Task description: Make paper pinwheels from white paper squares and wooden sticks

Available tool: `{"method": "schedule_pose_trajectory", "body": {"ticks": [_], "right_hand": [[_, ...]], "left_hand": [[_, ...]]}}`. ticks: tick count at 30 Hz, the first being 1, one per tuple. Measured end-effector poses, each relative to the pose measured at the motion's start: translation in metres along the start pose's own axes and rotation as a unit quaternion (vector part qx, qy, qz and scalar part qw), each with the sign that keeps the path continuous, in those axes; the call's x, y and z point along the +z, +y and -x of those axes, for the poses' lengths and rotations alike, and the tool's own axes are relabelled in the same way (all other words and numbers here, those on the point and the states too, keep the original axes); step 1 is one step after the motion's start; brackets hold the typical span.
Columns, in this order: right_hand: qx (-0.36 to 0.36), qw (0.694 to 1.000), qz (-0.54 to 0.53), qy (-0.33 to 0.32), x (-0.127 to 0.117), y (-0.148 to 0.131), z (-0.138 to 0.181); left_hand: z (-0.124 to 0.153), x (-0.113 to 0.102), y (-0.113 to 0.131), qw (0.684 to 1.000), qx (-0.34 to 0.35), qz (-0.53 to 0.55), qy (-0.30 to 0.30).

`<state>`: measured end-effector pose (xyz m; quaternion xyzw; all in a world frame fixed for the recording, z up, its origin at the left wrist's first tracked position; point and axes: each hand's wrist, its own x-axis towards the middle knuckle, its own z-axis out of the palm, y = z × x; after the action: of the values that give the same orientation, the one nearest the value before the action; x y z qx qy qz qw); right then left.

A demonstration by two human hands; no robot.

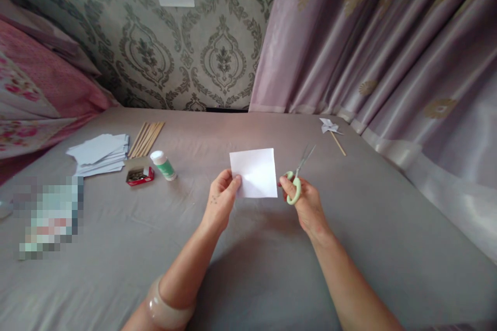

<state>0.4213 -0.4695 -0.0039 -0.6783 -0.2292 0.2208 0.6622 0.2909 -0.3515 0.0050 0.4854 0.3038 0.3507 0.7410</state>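
Observation:
Between thumb and fingers, my left hand [223, 194] pinches the left edge of a square white sheet of paper [256, 173], held up above the grey cloth. My right hand [306, 201] is closed on a pair of scissors [297, 186] with pale green handles. The scissor blades stand slightly apart and point up, just right of the paper and not touching it. Part of the right hand's fingers is hidden behind the handles.
At left lie a stack of white paper [101, 152], several wooden sticks [146, 139], a red box of small metal pieces [140, 176] and a white-and-green glue stick [163, 165]. A paper pinwheel [330, 126] on a stick lies far right. A blurred packet [54, 217] is nearer left.

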Motion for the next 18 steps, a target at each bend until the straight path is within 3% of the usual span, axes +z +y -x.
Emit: {"method": "schedule_pose_trajectory", "body": {"ticks": [11, 18], "right_hand": [[0.016, 0.999, -0.027, 0.004, 0.0077, 0.0007, 0.0052], [-0.031, 0.998, -0.040, 0.048, 0.0092, 0.0094, 0.0063]], "left_hand": [[0.0047, 0.0046, 0.0038, 0.998, 0.022, -0.035, -0.053], [0.0063, 0.0092, 0.0062, 0.997, -0.064, 0.022, -0.021]]}}
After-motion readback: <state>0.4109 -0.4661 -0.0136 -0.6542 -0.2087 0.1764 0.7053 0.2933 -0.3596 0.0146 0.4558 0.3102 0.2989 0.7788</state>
